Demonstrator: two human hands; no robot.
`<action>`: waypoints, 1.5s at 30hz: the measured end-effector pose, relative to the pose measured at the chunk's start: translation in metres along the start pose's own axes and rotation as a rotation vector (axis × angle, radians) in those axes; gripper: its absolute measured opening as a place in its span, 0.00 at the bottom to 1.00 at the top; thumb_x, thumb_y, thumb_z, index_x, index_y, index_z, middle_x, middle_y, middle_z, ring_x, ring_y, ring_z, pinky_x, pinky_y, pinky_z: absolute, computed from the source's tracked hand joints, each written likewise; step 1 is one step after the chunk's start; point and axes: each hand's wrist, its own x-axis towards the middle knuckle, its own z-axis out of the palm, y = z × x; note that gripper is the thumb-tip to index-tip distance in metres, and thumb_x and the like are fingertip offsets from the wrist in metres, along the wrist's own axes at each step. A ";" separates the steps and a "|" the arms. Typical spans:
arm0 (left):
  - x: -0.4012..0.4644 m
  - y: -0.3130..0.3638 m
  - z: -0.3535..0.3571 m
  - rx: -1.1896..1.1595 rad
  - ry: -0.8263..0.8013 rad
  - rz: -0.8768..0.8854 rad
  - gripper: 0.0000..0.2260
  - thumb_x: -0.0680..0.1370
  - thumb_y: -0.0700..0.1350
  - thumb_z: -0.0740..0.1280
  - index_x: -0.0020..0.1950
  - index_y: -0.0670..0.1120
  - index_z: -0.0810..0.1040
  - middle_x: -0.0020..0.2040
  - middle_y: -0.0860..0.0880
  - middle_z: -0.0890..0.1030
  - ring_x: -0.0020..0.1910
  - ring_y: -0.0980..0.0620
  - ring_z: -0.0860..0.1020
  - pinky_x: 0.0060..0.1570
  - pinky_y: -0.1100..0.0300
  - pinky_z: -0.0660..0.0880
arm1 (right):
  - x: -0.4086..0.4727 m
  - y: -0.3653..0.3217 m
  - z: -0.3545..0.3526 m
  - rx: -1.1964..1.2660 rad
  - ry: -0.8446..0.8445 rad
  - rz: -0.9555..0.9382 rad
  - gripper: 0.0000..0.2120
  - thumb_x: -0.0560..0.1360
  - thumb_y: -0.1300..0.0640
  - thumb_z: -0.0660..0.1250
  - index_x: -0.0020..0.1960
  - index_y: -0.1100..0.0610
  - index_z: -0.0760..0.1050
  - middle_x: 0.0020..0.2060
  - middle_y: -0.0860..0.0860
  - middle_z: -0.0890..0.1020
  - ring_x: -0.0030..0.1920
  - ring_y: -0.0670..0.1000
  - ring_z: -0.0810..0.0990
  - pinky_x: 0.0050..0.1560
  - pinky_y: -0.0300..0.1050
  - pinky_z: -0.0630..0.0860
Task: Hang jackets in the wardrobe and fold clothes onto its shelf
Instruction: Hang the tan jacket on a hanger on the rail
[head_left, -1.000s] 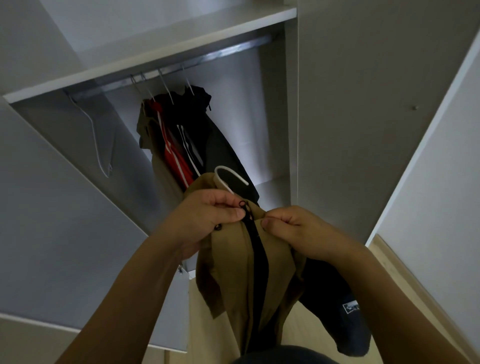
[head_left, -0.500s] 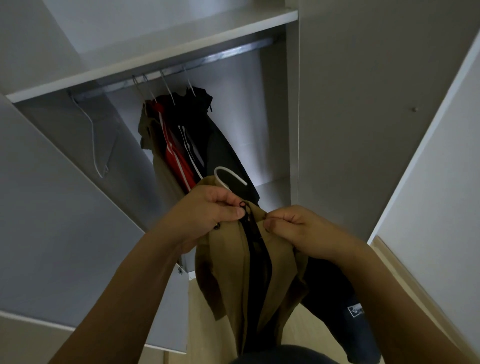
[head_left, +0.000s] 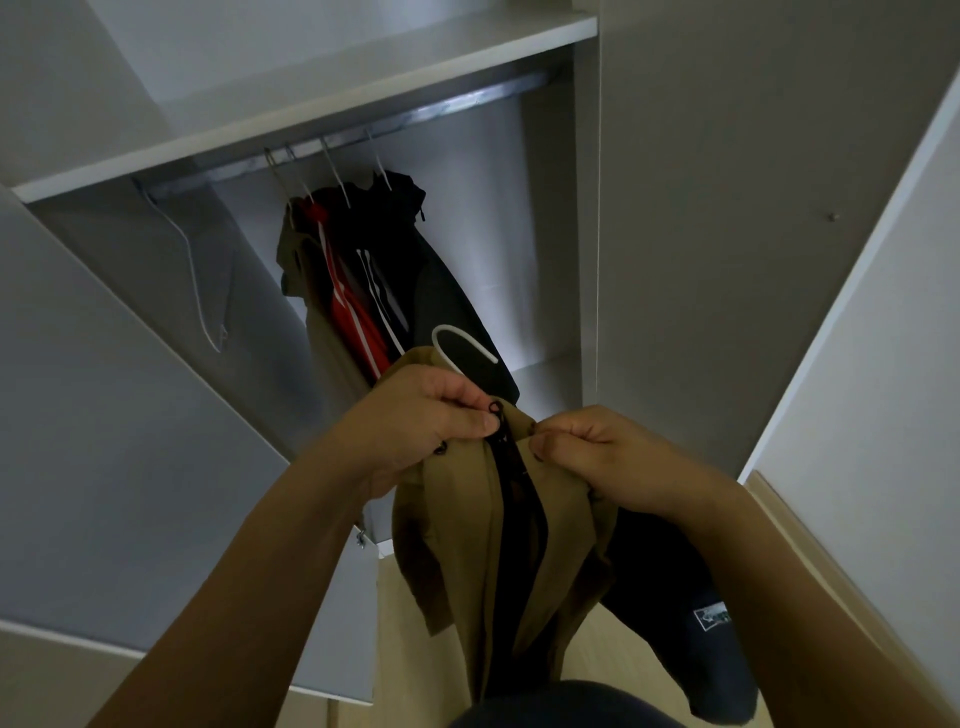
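I hold a tan jacket (head_left: 467, 545) with a black zipper up in front of the open wardrobe. My left hand (head_left: 421, 421) pinches its collar at the zipper's top, left of the opening. My right hand (head_left: 602, 452) grips the collar's other side. A white hanger hook (head_left: 457, 340) sticks out above the collar. On the metal rail (head_left: 457, 104) hang several jackets (head_left: 374, 291), among them a red one and a black one, plus an empty white hanger (head_left: 202, 291) at the left.
A white shelf (head_left: 311, 98) runs above the rail. The wardrobe door (head_left: 104, 441) stands open at my left and a side panel (head_left: 727, 208) rises at the right. A dark garment (head_left: 691, 639) hangs under my right forearm. Light wooden floor (head_left: 415, 649) lies below.
Both hands keep their hold at the collar with only slight shifts. The dark garment under my right arm swung a little.
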 end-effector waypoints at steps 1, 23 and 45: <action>0.000 0.001 0.000 0.004 0.002 -0.002 0.04 0.73 0.38 0.72 0.42 0.47 0.84 0.43 0.50 0.84 0.47 0.50 0.82 0.47 0.58 0.77 | 0.000 0.000 0.000 -0.003 -0.003 0.004 0.16 0.81 0.53 0.59 0.42 0.57 0.80 0.36 0.53 0.80 0.38 0.47 0.78 0.42 0.42 0.73; 0.010 0.004 0.009 -0.007 -0.037 0.013 0.01 0.72 0.40 0.73 0.42 0.46 0.83 0.38 0.52 0.84 0.39 0.55 0.82 0.39 0.65 0.76 | 0.012 0.003 -0.007 0.004 -0.020 0.015 0.15 0.80 0.57 0.60 0.40 0.63 0.78 0.31 0.52 0.75 0.32 0.48 0.73 0.37 0.44 0.69; 0.008 -0.034 0.019 -0.131 0.134 0.262 0.09 0.77 0.39 0.68 0.48 0.54 0.81 0.47 0.59 0.83 0.48 0.61 0.80 0.45 0.68 0.76 | 0.019 0.010 0.001 0.000 0.128 -0.018 0.21 0.82 0.51 0.56 0.34 0.38 0.77 0.28 0.40 0.76 0.31 0.38 0.74 0.40 0.41 0.67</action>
